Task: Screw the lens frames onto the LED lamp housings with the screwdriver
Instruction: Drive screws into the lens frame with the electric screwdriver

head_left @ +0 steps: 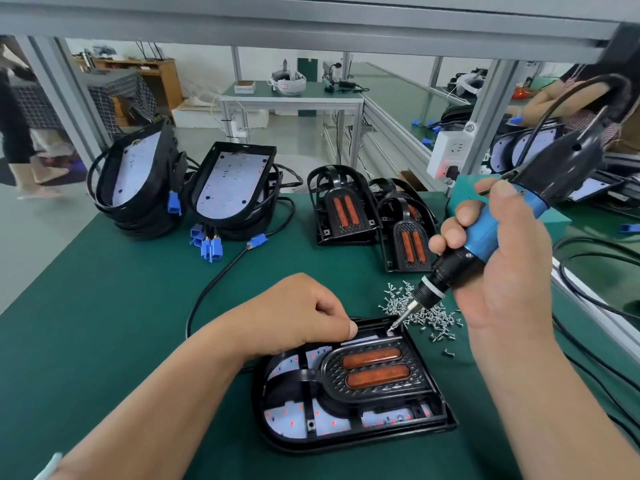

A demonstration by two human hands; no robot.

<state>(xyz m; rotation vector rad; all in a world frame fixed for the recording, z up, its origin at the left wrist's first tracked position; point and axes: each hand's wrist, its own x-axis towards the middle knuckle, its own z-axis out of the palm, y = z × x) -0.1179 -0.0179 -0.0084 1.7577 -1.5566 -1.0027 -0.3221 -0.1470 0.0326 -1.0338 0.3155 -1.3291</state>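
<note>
Head cam: R hand [498, 265] grips screwdriver [450, 266]; L hand [294, 313] fingertips hidden on housing [346, 441]

Bench surface: green mat [104, 306].
Overhead: grey aluminium rail [311, 26].
Far: green-topped table [311, 93]; wooden cabinet [162, 81] at far left.
Floor [34, 230]: pale grey.

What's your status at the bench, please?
Right hand grips screwdriver, bit at lens frame corner. Left hand curled on housing edge. Screw pile beside, nothing blocking.

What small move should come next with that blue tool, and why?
Probably press the blue electric screwdriver straight down and drive: its tip sits at the far corner of the black lens frame, while the left hand holds the black lamp housing.
</note>
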